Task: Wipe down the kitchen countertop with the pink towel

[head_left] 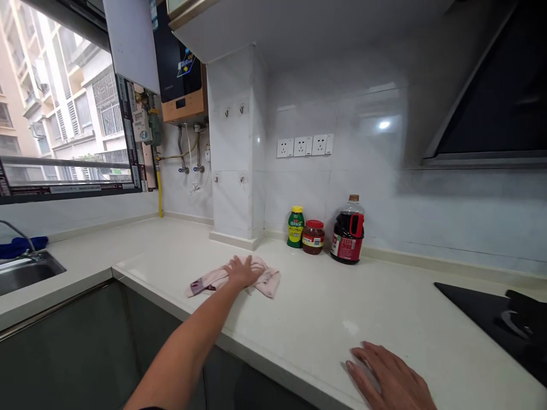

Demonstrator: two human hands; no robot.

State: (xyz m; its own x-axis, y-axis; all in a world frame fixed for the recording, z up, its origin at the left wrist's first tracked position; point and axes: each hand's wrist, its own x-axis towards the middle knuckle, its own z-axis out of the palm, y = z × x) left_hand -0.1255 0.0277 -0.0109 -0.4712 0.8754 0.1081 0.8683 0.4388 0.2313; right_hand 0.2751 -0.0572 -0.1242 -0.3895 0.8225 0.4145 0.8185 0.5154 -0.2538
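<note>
White kitchen bench (pixel 325 307): left hand (pixel 241 270) presses flat, fingers spread, on a crumpled pink cloth (pixel 265 280) lying under them; right hand (pixel 391 378) rests open, empty, on the near edge.

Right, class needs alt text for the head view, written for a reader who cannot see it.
A person's left hand presses flat on a pink cloth on a white kitchen counter, while the right hand rests palm down near the counter's front edge. Against the tiled wall stand a green bottle, a red-lidded jar and a dark sauce jug.
</note>
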